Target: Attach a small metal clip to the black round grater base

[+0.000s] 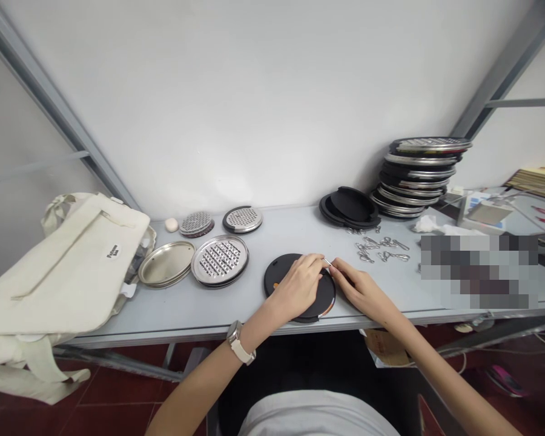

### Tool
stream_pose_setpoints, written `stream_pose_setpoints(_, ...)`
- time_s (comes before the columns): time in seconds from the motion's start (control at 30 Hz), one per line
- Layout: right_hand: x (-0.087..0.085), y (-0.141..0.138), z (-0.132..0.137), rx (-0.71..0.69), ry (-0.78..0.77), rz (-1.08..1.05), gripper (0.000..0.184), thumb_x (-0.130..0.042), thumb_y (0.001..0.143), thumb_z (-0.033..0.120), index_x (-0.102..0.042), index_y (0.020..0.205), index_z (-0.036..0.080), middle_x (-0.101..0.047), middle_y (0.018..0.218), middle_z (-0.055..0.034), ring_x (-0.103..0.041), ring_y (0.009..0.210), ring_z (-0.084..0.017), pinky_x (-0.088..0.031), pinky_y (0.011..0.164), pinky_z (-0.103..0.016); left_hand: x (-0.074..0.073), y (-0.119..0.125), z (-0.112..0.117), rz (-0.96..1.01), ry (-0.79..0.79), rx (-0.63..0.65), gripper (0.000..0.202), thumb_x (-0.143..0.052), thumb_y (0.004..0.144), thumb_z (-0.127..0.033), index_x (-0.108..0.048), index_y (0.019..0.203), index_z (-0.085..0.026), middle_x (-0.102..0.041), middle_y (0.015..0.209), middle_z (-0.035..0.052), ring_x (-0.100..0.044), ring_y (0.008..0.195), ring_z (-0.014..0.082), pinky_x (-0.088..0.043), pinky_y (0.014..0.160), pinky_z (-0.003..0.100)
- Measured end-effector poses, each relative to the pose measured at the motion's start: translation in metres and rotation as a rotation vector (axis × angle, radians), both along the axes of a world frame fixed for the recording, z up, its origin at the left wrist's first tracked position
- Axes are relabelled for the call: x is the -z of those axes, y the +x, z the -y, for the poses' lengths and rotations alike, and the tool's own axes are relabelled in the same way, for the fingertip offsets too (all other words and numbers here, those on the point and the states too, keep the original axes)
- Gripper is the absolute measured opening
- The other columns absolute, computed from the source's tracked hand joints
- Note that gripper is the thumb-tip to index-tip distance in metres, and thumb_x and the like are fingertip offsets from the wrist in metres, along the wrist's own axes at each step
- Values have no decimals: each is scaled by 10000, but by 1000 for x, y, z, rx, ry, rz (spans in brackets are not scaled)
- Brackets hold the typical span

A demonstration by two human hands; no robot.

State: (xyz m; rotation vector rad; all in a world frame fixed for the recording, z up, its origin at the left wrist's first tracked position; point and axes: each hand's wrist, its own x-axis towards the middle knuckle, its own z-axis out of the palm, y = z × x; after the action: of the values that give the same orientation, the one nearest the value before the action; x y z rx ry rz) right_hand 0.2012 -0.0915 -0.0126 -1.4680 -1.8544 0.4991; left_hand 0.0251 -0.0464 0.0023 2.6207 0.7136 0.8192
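A round black plastic disc (315,303) lies on the table in front of me, with a shiny strip at its lower right edge and a small orange mark partly covered by my hand. My left hand (300,281) is laid across it, palm down, its fingers curled over the upper right rim. At that rim my right hand (356,287) is closed in a pinch on a small metal clip (328,263), which the left fingertips also meet. The fingers hide most of the clip. Several loose wire clips (386,245) are scattered beyond my right hand.
Grater plates (220,259) and plain metal discs (166,263) lie to the left, beside a cream bag (68,260). Smaller graters (243,218) sit near the wall. Black trays (352,206) and a tall stack of graters (418,178) stand at the back right.
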Motion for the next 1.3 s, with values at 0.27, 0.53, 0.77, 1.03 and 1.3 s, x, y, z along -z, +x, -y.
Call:
stream_pose_setpoints(0.27, -1, 0, -1, -9, -11, -15, 269, -338, 990, 361, -425, 769, 234, -494, 665, 41, -503, 625, -148, -399, 617, -251, 1, 1, 0, 10, -4, -7, 286, -384, 934, -68, -477, 1185, -166, -550, 1224, 79, -494, 1188, 187, -410, 1034, 360)
stream_pose_setpoints(0.53, 2, 2, -1, -3, -30, -37, 261, -331, 994, 372, -440, 804, 232, -496, 674, 41, -498, 629, -146, -394, 623, -248, 2, 1, -1, -6, 16, -24, 308, -377, 940, -85, -506, 1210, -161, -539, 1251, 81, -488, 1199, 197, -409, 1033, 358)
stream_pose_setpoints(0.77, 5, 2, -2, 8, -18, 5, 263, -343, 986, 357, -442, 778, 230, -503, 653, 40, -510, 602, -145, -384, 598, -249, 0, 0, 2, -15, -21, -109, 216, -435, 950, -159, -569, 1120, -171, -558, 1141, 65, -538, 1080, 195, -438, 967, 348)
stream_pose_setpoints(1.03, 6, 2, -4, 4, 0, 83, 285, -342, 977, 333, -402, 720, 226, -479, 610, 42, -502, 569, -142, -356, 574, -252, 0, 0, 2, -26, -26, -126, 203, -442, 948, -170, -588, 1089, -169, -552, 1136, 63, -527, 1070, 198, -433, 954, 343)
stream_pose_setpoints(1.3, 6, 3, -3, 0, 19, 126, 286, -358, 941, 299, -369, 667, 220, -450, 569, 42, -466, 549, -137, -336, 553, -249, -1, 0, 1, -72, 12, -87, 207, -412, 958, -144, -558, 1102, -174, -564, 1104, 41, -507, 1057, 178, -407, 953, 323)
